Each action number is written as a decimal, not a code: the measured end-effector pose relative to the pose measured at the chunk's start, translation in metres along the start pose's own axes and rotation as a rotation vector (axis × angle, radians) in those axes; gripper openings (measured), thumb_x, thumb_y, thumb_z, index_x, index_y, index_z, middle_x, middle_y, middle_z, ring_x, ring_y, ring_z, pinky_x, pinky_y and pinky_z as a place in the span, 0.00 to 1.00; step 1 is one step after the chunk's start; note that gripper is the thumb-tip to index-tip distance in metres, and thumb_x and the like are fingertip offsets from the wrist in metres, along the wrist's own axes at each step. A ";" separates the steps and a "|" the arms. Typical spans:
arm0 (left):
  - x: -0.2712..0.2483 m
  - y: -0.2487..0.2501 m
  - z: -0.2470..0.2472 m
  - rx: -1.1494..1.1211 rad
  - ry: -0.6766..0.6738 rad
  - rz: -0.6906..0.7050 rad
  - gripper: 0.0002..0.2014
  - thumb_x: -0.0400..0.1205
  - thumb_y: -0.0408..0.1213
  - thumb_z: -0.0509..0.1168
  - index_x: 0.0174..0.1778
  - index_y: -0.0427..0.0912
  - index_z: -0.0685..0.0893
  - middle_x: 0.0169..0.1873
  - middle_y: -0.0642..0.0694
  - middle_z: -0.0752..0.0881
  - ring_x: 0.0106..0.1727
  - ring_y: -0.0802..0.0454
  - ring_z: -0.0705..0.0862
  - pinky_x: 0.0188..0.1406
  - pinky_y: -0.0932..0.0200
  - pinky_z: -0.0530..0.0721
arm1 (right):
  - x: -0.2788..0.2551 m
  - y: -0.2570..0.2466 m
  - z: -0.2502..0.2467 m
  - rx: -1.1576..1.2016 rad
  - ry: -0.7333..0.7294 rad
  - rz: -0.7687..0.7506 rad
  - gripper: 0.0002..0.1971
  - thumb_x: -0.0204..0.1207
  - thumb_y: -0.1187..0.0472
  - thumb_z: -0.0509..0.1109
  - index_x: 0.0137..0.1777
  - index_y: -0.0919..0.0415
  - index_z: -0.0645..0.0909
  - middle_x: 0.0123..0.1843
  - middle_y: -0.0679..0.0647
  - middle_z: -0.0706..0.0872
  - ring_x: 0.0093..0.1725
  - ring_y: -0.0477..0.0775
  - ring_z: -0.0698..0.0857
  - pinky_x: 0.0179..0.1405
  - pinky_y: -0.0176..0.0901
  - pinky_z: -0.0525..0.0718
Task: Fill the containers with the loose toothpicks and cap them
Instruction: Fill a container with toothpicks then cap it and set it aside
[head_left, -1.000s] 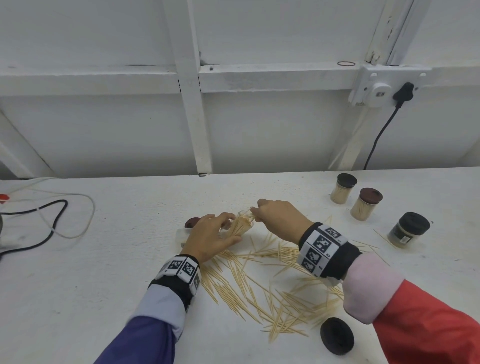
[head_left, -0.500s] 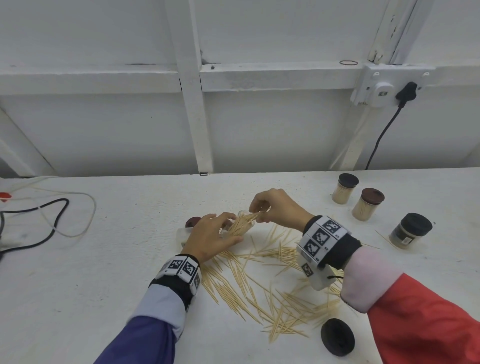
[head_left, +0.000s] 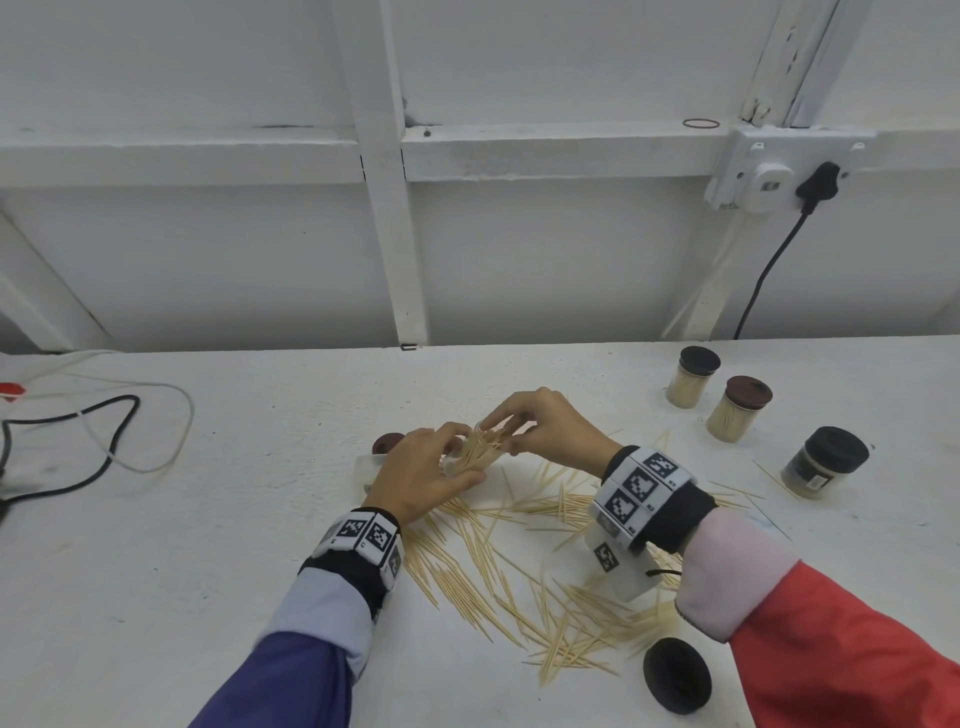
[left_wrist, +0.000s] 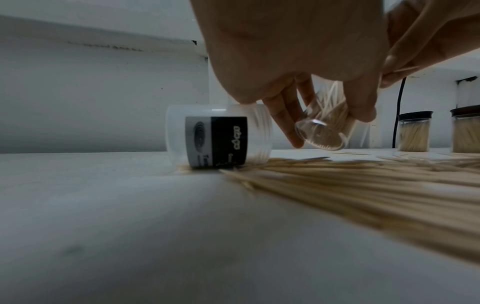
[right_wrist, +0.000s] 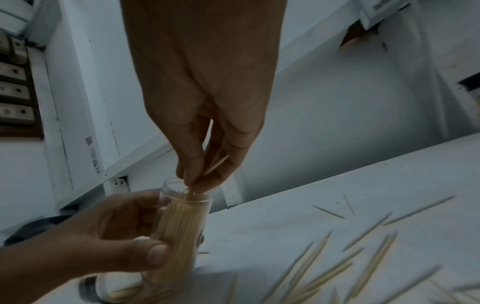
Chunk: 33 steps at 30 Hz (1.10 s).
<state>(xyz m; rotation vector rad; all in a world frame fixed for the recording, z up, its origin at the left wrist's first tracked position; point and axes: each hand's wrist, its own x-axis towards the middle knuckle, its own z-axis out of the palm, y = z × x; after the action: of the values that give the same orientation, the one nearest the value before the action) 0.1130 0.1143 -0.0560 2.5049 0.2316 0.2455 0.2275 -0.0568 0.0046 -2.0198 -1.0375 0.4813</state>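
My left hand (head_left: 421, 475) grips a small clear container (right_wrist: 182, 222) packed with toothpicks, tilted just above the table; the container (left_wrist: 322, 127) shows from below in the left wrist view. My right hand (head_left: 540, 426) pinches a few toothpicks (right_wrist: 215, 164) at the container's open mouth. Loose toothpicks (head_left: 519, 571) lie scattered on the white table (head_left: 208, 571) below both wrists. A second clear labelled container (left_wrist: 218, 135) lies on its side by my left hand. A dark red cap (head_left: 387, 444) sits just behind the left hand.
Two capped, filled containers (head_left: 693, 382) (head_left: 737, 408) and a black-lidded jar (head_left: 823, 467) stand at the right. A loose black lid (head_left: 675, 675) lies near the front edge. Cables (head_left: 104, 441) trail at the left. A wall and plugged socket (head_left: 774, 176) rise behind.
My right hand has lifted and moved slightly left and back, bringing pinched toothpicks to the container mouth. My left hand stays in place holding the container.
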 end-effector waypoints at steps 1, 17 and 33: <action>0.000 0.000 0.000 0.000 -0.001 -0.004 0.28 0.74 0.55 0.75 0.68 0.53 0.78 0.53 0.56 0.85 0.56 0.57 0.80 0.55 0.58 0.77 | 0.000 0.001 -0.002 0.009 0.010 -0.004 0.16 0.68 0.80 0.72 0.50 0.62 0.90 0.47 0.53 0.91 0.45 0.47 0.89 0.44 0.40 0.89; 0.000 0.001 -0.001 0.009 0.017 0.023 0.29 0.74 0.55 0.75 0.69 0.50 0.78 0.56 0.52 0.86 0.57 0.56 0.81 0.56 0.58 0.79 | 0.003 -0.002 -0.004 0.068 0.046 -0.015 0.09 0.65 0.71 0.82 0.44 0.63 0.91 0.41 0.53 0.92 0.38 0.47 0.89 0.40 0.36 0.88; -0.002 0.003 -0.001 -0.002 0.011 0.030 0.29 0.74 0.54 0.75 0.69 0.50 0.78 0.56 0.53 0.86 0.58 0.56 0.81 0.57 0.57 0.78 | 0.006 0.002 0.004 -0.119 0.153 -0.134 0.04 0.67 0.71 0.80 0.38 0.63 0.88 0.36 0.49 0.87 0.35 0.44 0.85 0.36 0.32 0.82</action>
<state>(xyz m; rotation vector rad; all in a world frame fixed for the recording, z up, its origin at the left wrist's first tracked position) 0.1114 0.1117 -0.0535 2.5071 0.1987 0.2719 0.2292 -0.0508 0.0009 -2.0395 -1.1197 0.1953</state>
